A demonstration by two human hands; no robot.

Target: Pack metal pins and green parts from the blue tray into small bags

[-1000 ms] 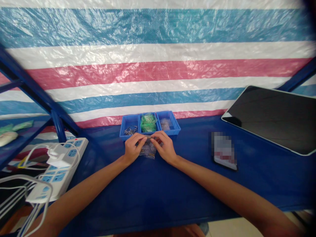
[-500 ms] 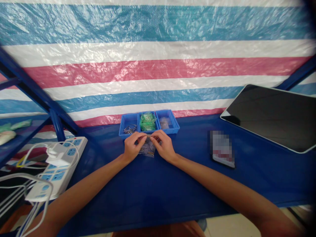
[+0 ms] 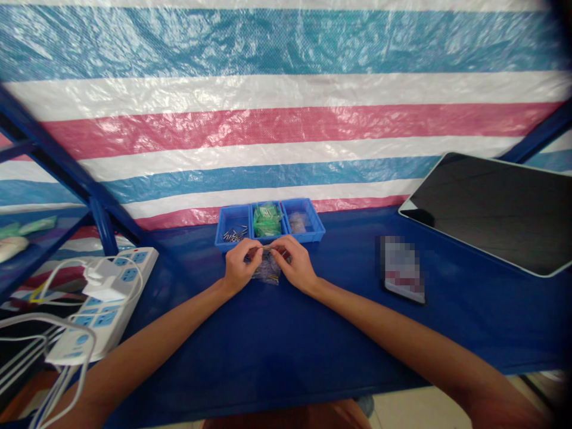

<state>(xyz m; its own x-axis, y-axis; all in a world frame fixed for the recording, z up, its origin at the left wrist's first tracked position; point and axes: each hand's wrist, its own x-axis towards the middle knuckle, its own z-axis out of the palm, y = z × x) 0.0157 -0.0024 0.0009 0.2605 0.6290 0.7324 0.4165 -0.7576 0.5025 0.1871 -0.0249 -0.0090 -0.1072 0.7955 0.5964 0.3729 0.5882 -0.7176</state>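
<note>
My left hand and my right hand pinch the top edge of a small clear plastic bag between thumbs and fingers. Small metallic and yellowish pieces show inside the bag, too small to name. It hangs just above or rests on the blue table; I cannot tell which. Right behind my hands stand three joined blue bins. Several thin metal pins or screws lie in the left bin. Green plastic packets fill the middle one, and clear small bags lie in the right bin.
A white power strip with plugs and cables lies at the left, beside a blue metal frame. On the right are a blurred-out phone and a large dark-screened display. A striped plastic sheet hangs behind the blue table.
Both hands stay in place on the bag's top edge. The fingers have shifted very slightly, the left thumb a little. Nothing else has visibly moved.
</note>
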